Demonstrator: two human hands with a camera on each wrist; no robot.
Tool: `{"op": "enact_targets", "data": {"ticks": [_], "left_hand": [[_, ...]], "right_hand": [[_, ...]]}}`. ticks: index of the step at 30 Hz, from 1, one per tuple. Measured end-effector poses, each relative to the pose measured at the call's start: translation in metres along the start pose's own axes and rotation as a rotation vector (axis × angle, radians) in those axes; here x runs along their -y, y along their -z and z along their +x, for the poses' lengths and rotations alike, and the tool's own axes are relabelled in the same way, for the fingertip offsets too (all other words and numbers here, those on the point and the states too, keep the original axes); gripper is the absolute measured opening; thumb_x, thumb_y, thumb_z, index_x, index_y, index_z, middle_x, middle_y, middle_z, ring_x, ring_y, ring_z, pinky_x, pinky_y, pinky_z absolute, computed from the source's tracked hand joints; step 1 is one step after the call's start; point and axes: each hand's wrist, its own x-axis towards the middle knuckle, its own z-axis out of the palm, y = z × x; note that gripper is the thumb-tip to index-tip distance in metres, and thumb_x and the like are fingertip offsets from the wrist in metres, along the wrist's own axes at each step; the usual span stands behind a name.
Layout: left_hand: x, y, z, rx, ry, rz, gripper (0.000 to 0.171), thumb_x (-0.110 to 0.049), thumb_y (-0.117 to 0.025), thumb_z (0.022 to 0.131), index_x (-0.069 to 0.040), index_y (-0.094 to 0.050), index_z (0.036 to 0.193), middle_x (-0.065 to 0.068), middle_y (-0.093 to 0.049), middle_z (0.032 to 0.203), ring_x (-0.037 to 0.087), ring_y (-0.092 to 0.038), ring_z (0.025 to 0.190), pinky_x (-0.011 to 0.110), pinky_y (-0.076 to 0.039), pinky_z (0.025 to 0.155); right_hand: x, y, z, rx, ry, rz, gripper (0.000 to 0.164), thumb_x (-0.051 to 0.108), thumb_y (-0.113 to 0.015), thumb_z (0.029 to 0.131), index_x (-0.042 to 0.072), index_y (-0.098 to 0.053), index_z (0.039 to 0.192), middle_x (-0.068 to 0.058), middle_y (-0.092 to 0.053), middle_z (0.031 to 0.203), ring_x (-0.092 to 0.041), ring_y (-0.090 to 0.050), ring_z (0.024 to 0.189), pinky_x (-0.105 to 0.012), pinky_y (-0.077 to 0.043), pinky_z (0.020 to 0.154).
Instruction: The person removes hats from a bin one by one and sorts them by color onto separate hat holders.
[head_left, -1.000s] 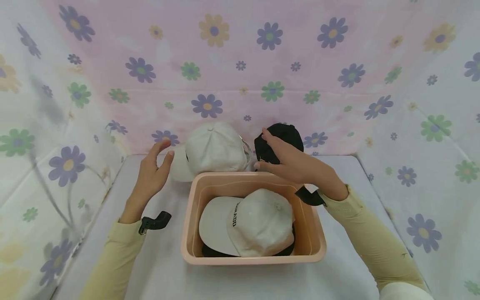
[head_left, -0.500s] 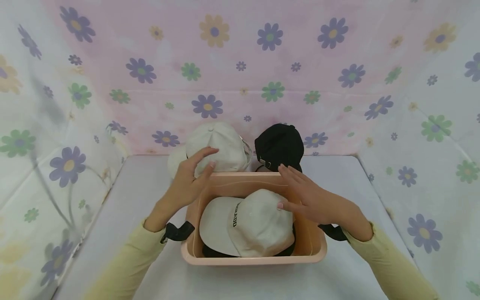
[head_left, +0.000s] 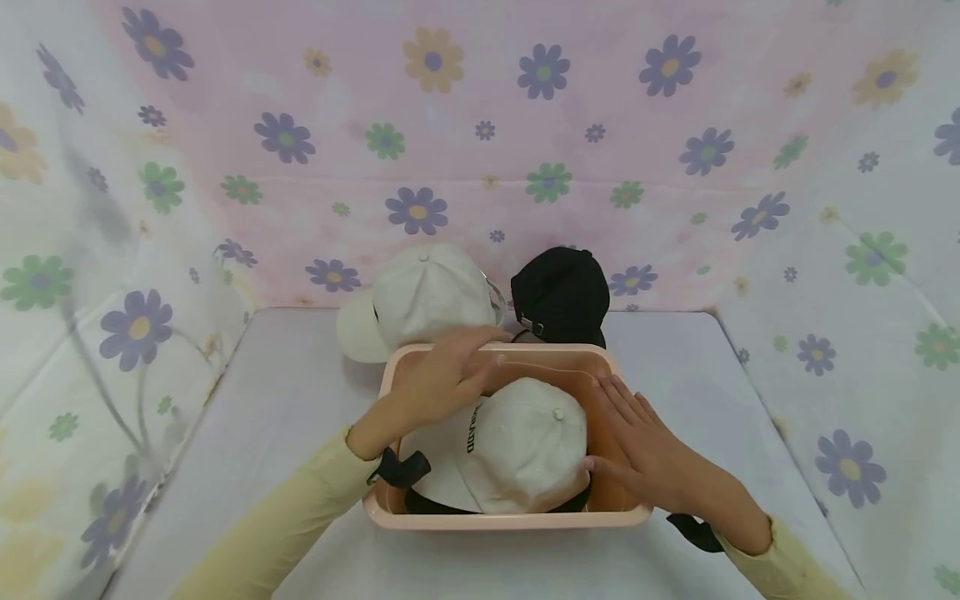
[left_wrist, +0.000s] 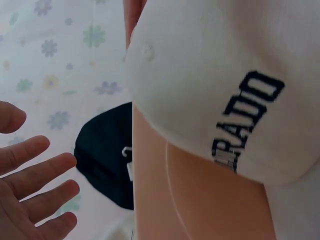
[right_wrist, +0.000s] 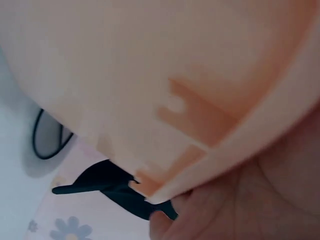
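Note:
An off-white cap with dark lettering lies in the peach plastic bin, on top of something black mostly hidden beneath it. Over the bin's back left part is my left hand, above the cap's brim. Its fingers are spread and hold nothing in the left wrist view. My right hand is at the bin's right rim, fingers straight and thumb extended toward the cap. In the right wrist view, its palm lies close along the bin wall; contact is hard to judge.
Behind the bin, a white cap stands at the left and a black cap at the right. A flower-patterned cloth surrounds the pale tabletop at the back and sides.
My left hand has moved right, from beside the white cap to over the bin. My right hand has come down from near the black cap to the bin's right rim. The caps stay put.

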Motion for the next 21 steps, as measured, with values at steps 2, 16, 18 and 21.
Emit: {"op": "enact_targets", "data": {"ticks": [2,16,18,21], "left_hand": [[-0.003,-0.005,0.004,0.047,0.000,0.004,0.036,-0.024,-0.056,0.106,-0.006,-0.060,0.137,0.008,-0.063,0.137,0.025,-0.057,0.131,0.045,-0.046,0.110],[-0.016,-0.039,0.022,0.283,-0.054,0.027,0.043,-0.027,-0.057,0.105,-0.008,-0.055,0.144,0.007,-0.059,0.143,0.020,-0.053,0.134,0.039,-0.042,0.115],[-0.018,-0.042,0.023,0.311,-0.056,0.069,0.043,-0.028,-0.058,0.105,-0.006,-0.056,0.143,0.007,-0.060,0.143,0.020,-0.053,0.135,0.038,-0.041,0.116],[-0.020,-0.046,0.023,0.340,-0.060,0.114,0.043,-0.030,-0.059,0.104,-0.005,-0.059,0.140,0.007,-0.060,0.142,0.023,-0.051,0.137,0.039,-0.038,0.118]], "right_hand": [[-0.001,-0.004,-0.002,-0.023,-0.017,-0.023,0.093,0.054,-0.056,0.100,0.008,-0.007,0.164,-0.014,-0.001,0.172,-0.034,0.003,0.158,-0.065,-0.005,0.122],[-0.002,-0.013,-0.005,-0.096,-0.035,-0.101,0.092,0.054,-0.055,0.101,0.005,-0.010,0.164,-0.013,-0.002,0.172,-0.030,0.002,0.158,-0.059,-0.003,0.125],[-0.002,-0.013,-0.005,-0.104,-0.029,-0.105,0.091,0.053,-0.055,0.101,0.004,-0.011,0.163,-0.014,-0.002,0.171,-0.030,0.002,0.158,-0.056,-0.001,0.126],[-0.002,-0.013,-0.006,-0.110,-0.025,-0.110,0.091,0.052,-0.055,0.101,0.003,-0.011,0.163,-0.015,-0.003,0.171,-0.030,0.002,0.158,-0.054,0.000,0.126]]}}
